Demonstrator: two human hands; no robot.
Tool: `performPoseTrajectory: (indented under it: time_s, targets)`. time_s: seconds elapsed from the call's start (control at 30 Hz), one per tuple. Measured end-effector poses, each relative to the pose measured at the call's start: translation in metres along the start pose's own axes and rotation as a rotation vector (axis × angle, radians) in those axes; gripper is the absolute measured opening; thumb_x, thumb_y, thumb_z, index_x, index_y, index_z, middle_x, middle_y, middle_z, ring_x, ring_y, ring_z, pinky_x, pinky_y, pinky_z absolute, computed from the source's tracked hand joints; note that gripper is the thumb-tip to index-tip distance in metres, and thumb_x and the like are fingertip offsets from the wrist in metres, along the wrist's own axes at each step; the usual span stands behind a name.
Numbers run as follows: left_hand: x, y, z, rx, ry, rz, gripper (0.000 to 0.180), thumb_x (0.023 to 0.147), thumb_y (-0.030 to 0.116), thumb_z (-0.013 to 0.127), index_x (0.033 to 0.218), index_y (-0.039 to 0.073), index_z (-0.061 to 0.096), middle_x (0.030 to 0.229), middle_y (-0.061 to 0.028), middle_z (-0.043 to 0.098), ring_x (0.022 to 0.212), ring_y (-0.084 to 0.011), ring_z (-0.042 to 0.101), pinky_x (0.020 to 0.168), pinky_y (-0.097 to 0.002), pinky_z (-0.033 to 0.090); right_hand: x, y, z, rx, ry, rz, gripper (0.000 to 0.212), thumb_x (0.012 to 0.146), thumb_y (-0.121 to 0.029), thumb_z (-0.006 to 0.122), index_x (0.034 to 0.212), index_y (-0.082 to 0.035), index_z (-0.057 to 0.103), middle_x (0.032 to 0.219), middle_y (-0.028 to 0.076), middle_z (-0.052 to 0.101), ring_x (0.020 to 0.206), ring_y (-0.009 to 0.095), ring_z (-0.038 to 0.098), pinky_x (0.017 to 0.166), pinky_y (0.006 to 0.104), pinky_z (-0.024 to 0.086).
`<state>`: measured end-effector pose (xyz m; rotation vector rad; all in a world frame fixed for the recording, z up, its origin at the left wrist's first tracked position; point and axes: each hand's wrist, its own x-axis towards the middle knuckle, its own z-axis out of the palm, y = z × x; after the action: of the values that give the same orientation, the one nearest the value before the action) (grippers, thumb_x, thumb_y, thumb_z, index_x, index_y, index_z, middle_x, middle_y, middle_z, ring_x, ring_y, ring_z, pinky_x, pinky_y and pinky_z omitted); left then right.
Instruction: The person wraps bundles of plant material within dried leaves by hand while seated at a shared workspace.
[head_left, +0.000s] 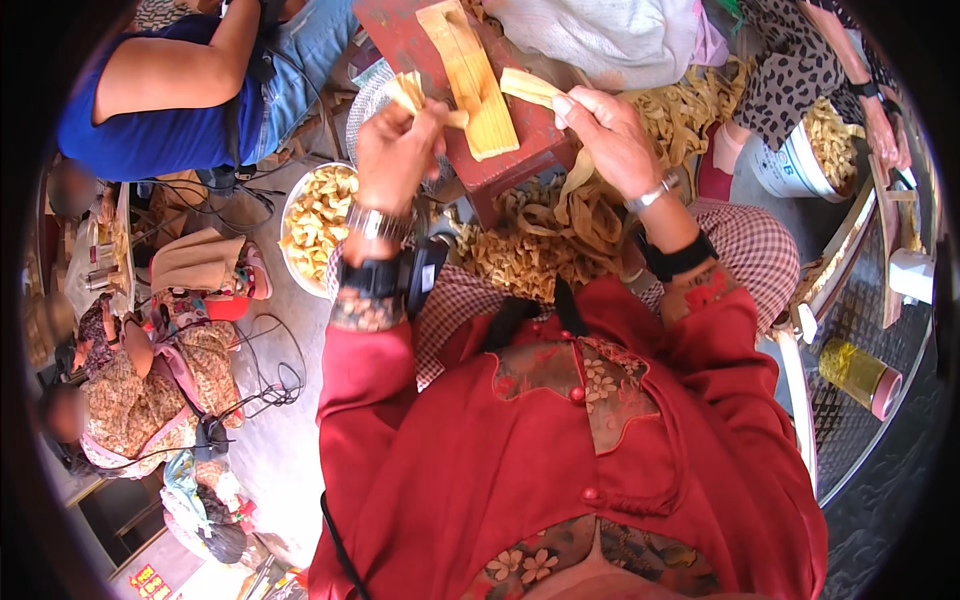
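Flanking the long yellow wood-like slab (470,85), your left hand (395,150) pinches a folded pale-yellow strip (408,91), right hand (612,135) a flat yellow strip (528,87); slack pinch could drop either.

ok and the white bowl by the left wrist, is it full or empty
Full, or close to it: short yellowish pieces fill the visible part of the white bowl to its rim; no bottom shows.

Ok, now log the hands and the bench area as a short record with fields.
Left hand: gripping a bunched yellowish piece, exact folding unclear
Right hand: pinching the end of a flattish pale strip
Bench: red, worn top
Board: yellowish wood, lying on the bench
White container: left of the bench, holding short yellowish pieces
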<state>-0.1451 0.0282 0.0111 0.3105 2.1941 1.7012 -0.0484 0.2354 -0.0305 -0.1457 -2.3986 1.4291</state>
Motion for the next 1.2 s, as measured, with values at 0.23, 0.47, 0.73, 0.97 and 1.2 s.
performPoseTrajectory:
  time_s: [0.23,0.47,0.73,0.97,1.2]
  targets:
    - [-0.105,-0.071,0.001,0.306,-0.296,0.223,0.032,0.091,0.03,0.053,0.1,-0.001,0.055,0.069,-0.0083,0.059,0.045,-0.0168,0.052,0.049,-0.0271,0.047,-0.074,-0.077,0.034,0.438,-0.343,-0.203,0.017,0.09,-0.02,0.056,0.089,-0.003,0.055,0.071,0.006,0.057,0.064,0.017,0.059,0.057,0.0298,0.046]
    - [-0.121,-0.045,0.034,-0.499,-0.192,-0.763,0.056,0.094,0.041,0.042,0.125,-0.005,0.039,0.108,-0.0201,0.056,0.067,-0.0207,0.06,0.055,-0.0257,0.054,-0.121,-0.106,0.072,0.489,-0.64,-0.418,0.022,0.088,-0.025,0.055,0.081,-0.005,0.049,0.068,0.014,0.054,0.065,0.033,0.057,0.058,0.042,0.041]
    - [-0.111,-0.05,0.001,-0.818,-0.593,-0.663,0.032,0.093,0.027,0.052,0.108,-0.001,0.05,0.069,0.0017,0.044,0.049,-0.0048,0.038,0.042,-0.0159,0.036,-0.133,-0.124,0.071,0.717,-0.608,-0.432,0.026,0.09,-0.03,0.052,0.084,-0.005,0.05,0.07,0.014,0.053,0.065,0.031,0.056,0.058,0.041,0.043]
    - [-0.154,-0.03,0.006,-0.502,-0.319,-0.339,0.012,0.092,0.012,0.051,0.095,0.003,0.058,0.069,0.0029,0.057,0.047,-0.0031,0.046,0.041,-0.0158,0.036,-0.113,-0.078,0.067,0.456,0.158,-0.075,0.013,0.087,-0.014,0.053,0.085,-0.003,0.048,0.067,0.014,0.051,0.059,0.031,0.056,0.051,0.0364,0.042]
    - [-0.158,0.016,0.012,0.726,0.019,0.659,0.007,0.086,0.005,0.057,0.091,0.002,0.062,0.078,-0.0042,0.062,0.071,-0.0154,0.059,0.062,-0.0252,0.046,-0.096,-0.082,0.045,0.348,-0.082,-0.051,0.019,0.086,-0.021,0.05,0.079,-0.003,0.052,0.061,0.017,0.051,0.057,0.035,0.054,0.052,0.0406,0.04]
